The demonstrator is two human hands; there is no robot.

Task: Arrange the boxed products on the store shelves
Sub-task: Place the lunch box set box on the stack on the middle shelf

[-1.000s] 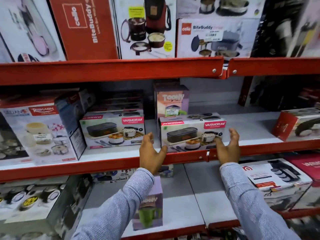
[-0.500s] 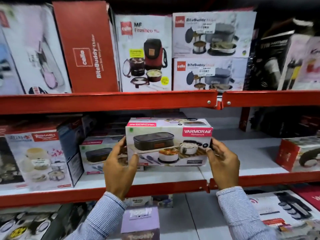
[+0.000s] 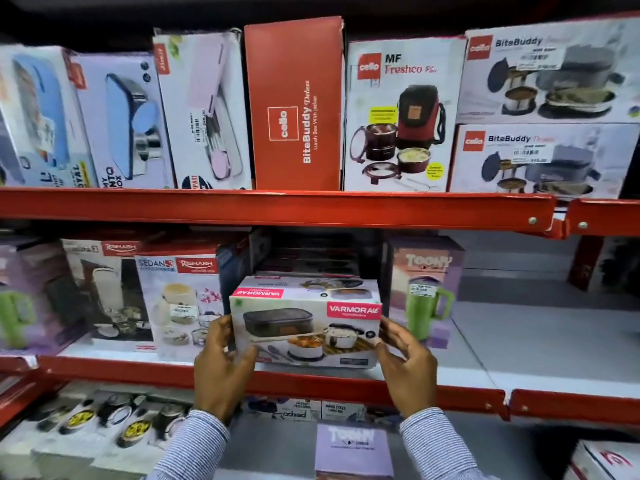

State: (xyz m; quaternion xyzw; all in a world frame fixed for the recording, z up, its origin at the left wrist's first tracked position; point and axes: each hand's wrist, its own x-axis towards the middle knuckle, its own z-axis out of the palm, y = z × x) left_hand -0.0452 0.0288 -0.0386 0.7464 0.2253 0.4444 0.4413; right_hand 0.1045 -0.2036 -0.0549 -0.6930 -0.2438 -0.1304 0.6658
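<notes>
I hold a white Varmora lunch-box carton (image 3: 304,306) with red labels, level and front face toward me, just above the front of the middle shelf (image 3: 346,386). My left hand (image 3: 221,368) grips its left end and my right hand (image 3: 405,365) grips its right end, fingers on the side faces. The carton sits between a Rishabh Sedan box (image 3: 180,306) on its left and a purple Toony mug box (image 3: 426,292) on its right. Whether it rests on the shelf board or on another box, I cannot tell.
Dark stacked cartons (image 3: 311,258) stand behind the held box. The top shelf carries Cello boxes, among them a red BiteBuddy carton (image 3: 294,109). White shelf board (image 3: 536,327) shows right of the Toony box. Another Toony box (image 3: 353,445) stands on the lower shelf.
Both hands closed on the right-hand Varmora carton, lifted it off the shelf and carried it left. The other Varmora carton is now out of sight behind it.
</notes>
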